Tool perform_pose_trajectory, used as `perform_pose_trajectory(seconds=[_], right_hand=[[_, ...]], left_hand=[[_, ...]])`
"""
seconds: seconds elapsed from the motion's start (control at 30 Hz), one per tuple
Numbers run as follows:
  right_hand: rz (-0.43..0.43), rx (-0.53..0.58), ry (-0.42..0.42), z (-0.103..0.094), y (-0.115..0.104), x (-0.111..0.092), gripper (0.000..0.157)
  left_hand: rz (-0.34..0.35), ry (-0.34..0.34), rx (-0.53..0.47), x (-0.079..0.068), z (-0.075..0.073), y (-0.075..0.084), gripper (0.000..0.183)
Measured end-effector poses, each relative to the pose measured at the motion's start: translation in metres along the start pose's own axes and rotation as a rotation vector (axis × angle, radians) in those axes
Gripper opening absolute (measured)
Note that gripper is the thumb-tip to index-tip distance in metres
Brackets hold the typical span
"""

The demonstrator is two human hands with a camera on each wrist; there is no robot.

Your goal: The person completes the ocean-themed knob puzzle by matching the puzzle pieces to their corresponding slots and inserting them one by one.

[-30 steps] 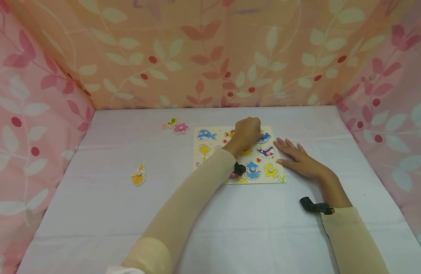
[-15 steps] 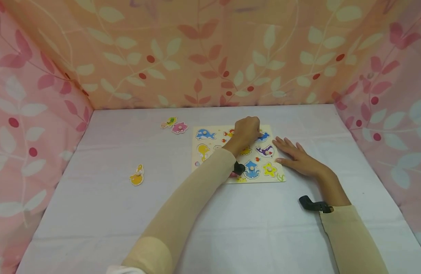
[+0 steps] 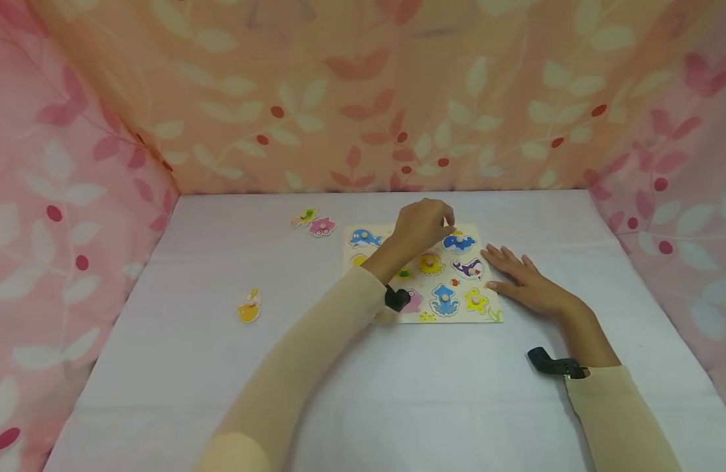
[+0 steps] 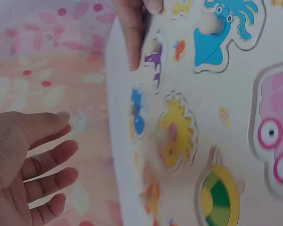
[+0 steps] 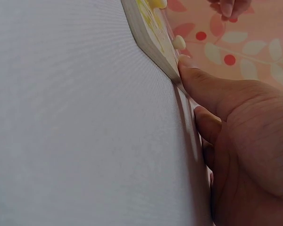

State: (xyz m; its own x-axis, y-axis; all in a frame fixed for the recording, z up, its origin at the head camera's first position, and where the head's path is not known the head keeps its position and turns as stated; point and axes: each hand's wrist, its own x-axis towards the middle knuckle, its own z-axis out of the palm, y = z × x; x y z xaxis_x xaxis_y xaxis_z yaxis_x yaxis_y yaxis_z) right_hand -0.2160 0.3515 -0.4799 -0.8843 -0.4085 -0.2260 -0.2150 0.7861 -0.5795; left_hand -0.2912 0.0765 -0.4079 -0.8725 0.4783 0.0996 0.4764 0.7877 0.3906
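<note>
My left hand (image 3: 422, 226) hovers over the far side of a wooden peg puzzle board (image 3: 465, 318), its fingers loosely bent and holding nothing. In the left wrist view that left hand (image 4: 33, 169) is apart from the board, thumb and fingers spread. Nearest to it sits a blue whale piece (image 3: 459, 244) in the board's far right corner. My right hand (image 3: 530, 285) lies flat at the board's right edge with straight fingers; in the right wrist view its thumb (image 5: 203, 87) touches that edge. A purple whale piece (image 3: 469, 269), a blue squid piece (image 3: 444, 300) and a yellow starfish piece (image 3: 475, 300) sit nearby.
Left of the board, a pink fish piece (image 3: 322, 227) and a green and yellow turtle piece (image 3: 305, 216) lie on the white tablecloth (image 3: 180, 367). A yellow knobbed piece (image 3: 248, 306) lies nearer. Patterned curtains (image 3: 363, 118) enclose the back and sides.
The left hand has let go at the blue whale piece and lifted, its fingers loosening and uncovering the piece. The right hand keeps its place at the board. The head view has shifted slightly.
</note>
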Motion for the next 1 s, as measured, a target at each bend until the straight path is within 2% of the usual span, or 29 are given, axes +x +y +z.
perform_pose_trajectory(seconds=[0.13, 0.23, 0.47, 0.63, 0.8, 1.0], right_hand=[[0.016, -0.008, 0.006, -0.005, 0.007, 0.001, 0.077], [0.015, -0.011, 0.017, -0.008, 0.009, 0.002, 0.077], [0.019, -0.007, 0.029, -0.010, 0.008, 0.002, 0.077], [0.016, 0.001, 0.035, -0.008, 0.007, 0.000, 0.077], [0.031, -0.005, 0.037, -0.008, 0.009, -0.004, 0.077], [0.026, 0.003, 0.041, -0.009, 0.007, -0.006, 0.076]], left_hand=[[0.012, -0.001, -0.003, -0.007, -0.024, -0.005, 0.018], [0.018, 0.030, 0.013, -0.012, -0.039, -0.017, 0.017], [0.021, 0.103, -0.009, -0.028, -0.066, -0.059, 0.016], [-0.033, 0.135, -0.034, -0.046, -0.083, -0.095, 0.015], [-0.100, 0.110, -0.033, -0.060, -0.094, -0.131, 0.016], [-0.151, 0.040, -0.078, -0.068, -0.099, -0.168, 0.017]])
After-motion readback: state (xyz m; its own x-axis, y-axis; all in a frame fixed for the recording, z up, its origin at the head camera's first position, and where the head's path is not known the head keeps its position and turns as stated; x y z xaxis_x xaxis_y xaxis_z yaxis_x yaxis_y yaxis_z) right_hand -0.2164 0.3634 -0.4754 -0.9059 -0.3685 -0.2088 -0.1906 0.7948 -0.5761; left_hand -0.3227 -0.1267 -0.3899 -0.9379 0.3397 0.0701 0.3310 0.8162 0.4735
